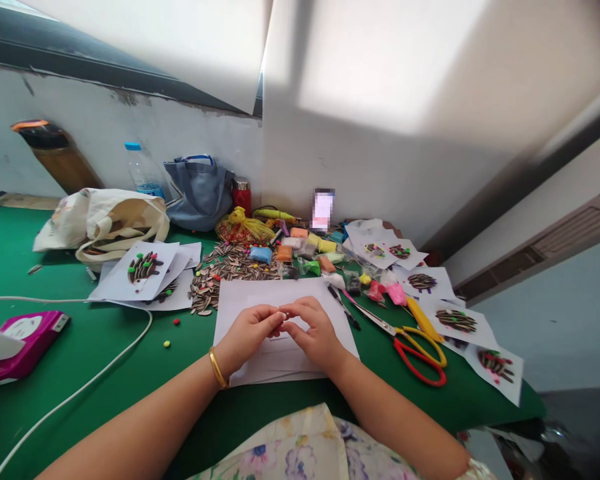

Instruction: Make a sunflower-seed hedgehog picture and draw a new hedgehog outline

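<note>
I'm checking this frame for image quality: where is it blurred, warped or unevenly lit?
Head view: hands and white paper are sharp; a small pixelated patch sits by the wall; the right edge smears and darkens; the wall lines bend from wide-angle distortion; bright light washes the upper wall.

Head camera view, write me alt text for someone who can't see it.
Two hands, left hand and right hand, pinch something tiny together over a white paper sheet on a green table. Sunflower seeds and scissors lie nearby.

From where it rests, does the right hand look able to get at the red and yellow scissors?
Probably yes. The right hand is on the white paper, and the scissors lie open on the green table just to its right with nothing between them.
</note>
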A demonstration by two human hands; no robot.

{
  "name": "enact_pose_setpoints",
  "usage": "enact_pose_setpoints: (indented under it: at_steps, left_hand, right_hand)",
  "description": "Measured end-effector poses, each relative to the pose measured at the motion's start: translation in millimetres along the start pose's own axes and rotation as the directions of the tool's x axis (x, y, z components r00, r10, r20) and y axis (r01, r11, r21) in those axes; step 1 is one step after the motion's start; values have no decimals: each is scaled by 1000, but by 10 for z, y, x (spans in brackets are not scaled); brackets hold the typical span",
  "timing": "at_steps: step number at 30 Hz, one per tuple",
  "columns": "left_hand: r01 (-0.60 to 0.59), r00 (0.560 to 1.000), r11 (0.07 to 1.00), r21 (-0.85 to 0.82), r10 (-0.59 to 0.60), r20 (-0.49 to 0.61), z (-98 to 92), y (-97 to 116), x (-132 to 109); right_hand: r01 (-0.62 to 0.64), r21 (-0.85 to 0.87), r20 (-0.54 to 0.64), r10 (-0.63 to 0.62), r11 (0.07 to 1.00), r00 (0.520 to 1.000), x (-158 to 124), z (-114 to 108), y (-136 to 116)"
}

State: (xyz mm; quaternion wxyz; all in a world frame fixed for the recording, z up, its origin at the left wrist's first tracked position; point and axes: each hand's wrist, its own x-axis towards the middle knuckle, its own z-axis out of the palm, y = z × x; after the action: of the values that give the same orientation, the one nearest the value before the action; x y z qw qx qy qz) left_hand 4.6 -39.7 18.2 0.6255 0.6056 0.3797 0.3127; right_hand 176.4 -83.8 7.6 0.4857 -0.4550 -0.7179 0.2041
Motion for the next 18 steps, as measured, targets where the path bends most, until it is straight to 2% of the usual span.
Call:
enact_pose_setpoints:
  at_steps: [7, 11, 18]
  left_hand:
    - [-20, 998, 1000, -16, 21, 63, -15, -41, -8]
    - [6, 996, 1000, -19, -5, 84, -22, -34, -12]
    - [21, 1000, 998, 55, -22, 9, -6, -40, -4]
  right_hand:
    - [-32, 11, -62, 33, 999, 998, -9, 10, 33]
    - [-10, -8, -51, 10, 1000, 999, -20, 14, 44]
    - [29, 10, 15, -29, 1000, 999, 1, -8, 22]
